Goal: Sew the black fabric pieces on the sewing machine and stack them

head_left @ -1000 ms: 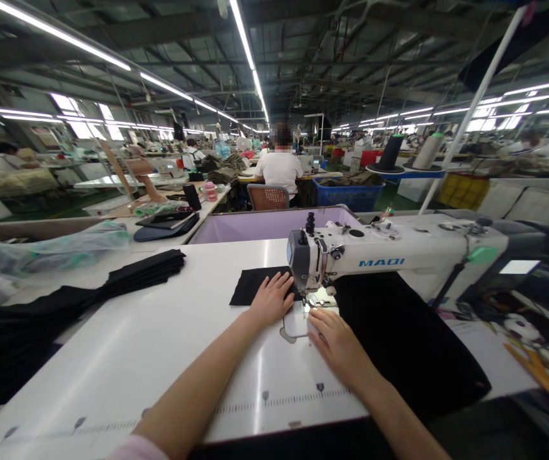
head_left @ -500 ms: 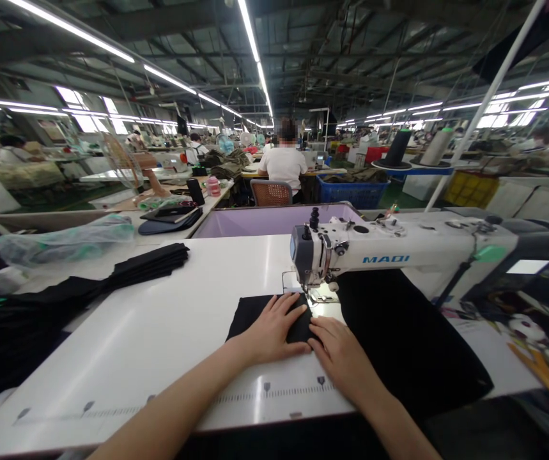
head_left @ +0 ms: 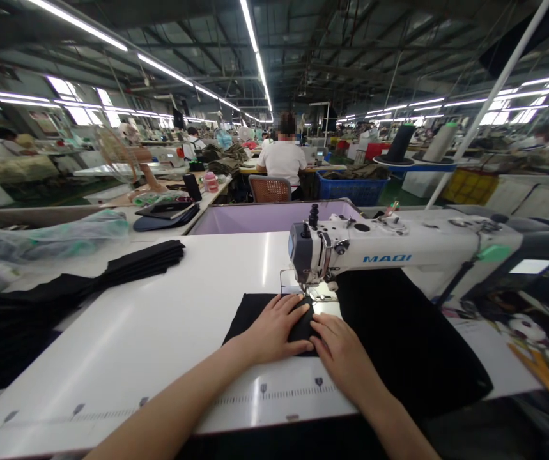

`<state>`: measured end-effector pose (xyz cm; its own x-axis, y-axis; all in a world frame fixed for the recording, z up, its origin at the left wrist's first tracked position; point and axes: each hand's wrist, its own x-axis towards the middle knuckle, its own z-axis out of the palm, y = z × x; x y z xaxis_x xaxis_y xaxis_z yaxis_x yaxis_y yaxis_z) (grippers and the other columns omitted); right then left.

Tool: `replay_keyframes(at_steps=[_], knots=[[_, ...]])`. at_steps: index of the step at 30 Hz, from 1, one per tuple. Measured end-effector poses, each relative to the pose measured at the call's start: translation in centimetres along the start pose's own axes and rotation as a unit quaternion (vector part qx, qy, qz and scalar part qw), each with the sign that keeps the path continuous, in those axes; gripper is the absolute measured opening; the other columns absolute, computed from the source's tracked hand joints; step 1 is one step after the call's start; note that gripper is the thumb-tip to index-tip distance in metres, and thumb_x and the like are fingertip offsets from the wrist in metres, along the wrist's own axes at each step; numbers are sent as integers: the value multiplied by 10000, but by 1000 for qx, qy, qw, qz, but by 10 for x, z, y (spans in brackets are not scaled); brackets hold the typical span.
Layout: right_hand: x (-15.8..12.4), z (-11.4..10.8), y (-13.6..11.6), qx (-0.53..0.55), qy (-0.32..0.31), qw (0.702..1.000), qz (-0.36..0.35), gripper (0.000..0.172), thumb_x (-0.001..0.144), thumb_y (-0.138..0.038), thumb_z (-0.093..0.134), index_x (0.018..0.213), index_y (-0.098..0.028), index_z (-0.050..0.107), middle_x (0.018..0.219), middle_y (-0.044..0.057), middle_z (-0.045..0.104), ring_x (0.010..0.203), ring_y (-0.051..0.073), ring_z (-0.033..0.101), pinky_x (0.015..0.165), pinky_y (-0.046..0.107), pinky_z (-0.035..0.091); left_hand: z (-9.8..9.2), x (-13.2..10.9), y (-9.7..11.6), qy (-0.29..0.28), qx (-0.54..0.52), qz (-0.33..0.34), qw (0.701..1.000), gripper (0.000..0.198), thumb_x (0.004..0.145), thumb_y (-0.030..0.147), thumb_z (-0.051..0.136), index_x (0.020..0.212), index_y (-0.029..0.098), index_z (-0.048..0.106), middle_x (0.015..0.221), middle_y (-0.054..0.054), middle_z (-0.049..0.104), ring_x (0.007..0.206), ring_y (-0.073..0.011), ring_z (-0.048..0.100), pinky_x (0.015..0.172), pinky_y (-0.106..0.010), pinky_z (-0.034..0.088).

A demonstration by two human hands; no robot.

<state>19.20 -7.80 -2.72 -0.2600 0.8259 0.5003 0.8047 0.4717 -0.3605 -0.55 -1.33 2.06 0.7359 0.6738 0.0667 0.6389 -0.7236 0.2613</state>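
Under the needle area of a white sewing machine (head_left: 384, 246) lies a small piece of black fabric (head_left: 250, 313) on the table. My left hand (head_left: 281, 329) rests flat on it with fingers spread, the fingertips close to the presser foot. At the fabric's right edge, my right hand (head_left: 336, 342) lies palm down, its fingers stretched out and its thumb near my left thumb. Its fingertips touch the edge beside the lit metal needle plate (head_left: 324, 306). A larger black cloth (head_left: 399, 338) spreads to the right, beneath the machine arm. The needle tip is too small to make out.
A folded stack of black cloth (head_left: 144, 262) lies on the white table (head_left: 197, 281) at left. Behind it is a purple-lined bin (head_left: 250, 218). Thread cones (head_left: 401, 145) stand at back right; orange-handled scissors (head_left: 537, 370) lie at right. A person (head_left: 282, 160) sits ahead.
The view has shifted slightly. More of the small black fabric's front edge shows below my left thumb. Both hands keep nearly the same place and pose.
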Motion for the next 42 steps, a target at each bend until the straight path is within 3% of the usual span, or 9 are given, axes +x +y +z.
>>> replay_keyframes(at_steps=[22, 25, 28, 32, 42], knots=[[2, -4, -5, -10, -15, 1000, 3, 296, 935, -148, 493, 1188, -161, 646, 1219, 131, 673, 1158, 278, 614, 1003, 497, 539, -1, 0, 0, -2, 11, 1, 1000, 780, 877, 635, 585, 1489, 180, 422, 1576, -162, 354, 1467, -328, 309, 1200, -565, 228], [-8, -6, -7, -21, -21, 1000, 0, 284, 948, -171, 491, 1184, -145, 647, 1225, 136, 672, 1158, 285, 612, 1000, 504, 540, 1, -12, 10, 9, 31, 28, 999, 607, 961, 515, 524, 1459, 175, 458, 1545, -162, 410, 1435, -329, 372, 1164, -566, 314], [-21, -9, -9, -29, -23, 999, -17, 299, 963, -187, 483, 1216, -128, 631, 1233, 136, 672, 1157, 282, 613, 1006, 498, 537, 4, -31, 24, 13, 44, 77, 996, 404, 1015, 300, 448, 1390, 176, 533, 1474, -121, 519, 1366, -295, 478, 1137, -492, 396], [-30, -12, -10, -36, -24, 998, -35, 308, 977, -201, 474, 1240, -140, 622, 1246, 123, 674, 1165, 276, 613, 1030, 497, 520, 4, -46, 33, 14, 38, 109, 993, 373, 1012, 258, 437, 1357, 191, 563, 1443, -94, 556, 1345, -288, 503, 1119, -474, 431], [8, -17, -3, -28, -37, 998, -42, 254, 974, -192, 495, 1164, -196, 663, 1183, 86, 702, 1119, 243, 633, 1042, 492, 487, -4, -20, 5, 44, 25, 106, 993, 378, 1013, 313, 436, 1327, 183, 602, 1410, -121, 581, 1299, -291, 545, 1099, -483, 448]])
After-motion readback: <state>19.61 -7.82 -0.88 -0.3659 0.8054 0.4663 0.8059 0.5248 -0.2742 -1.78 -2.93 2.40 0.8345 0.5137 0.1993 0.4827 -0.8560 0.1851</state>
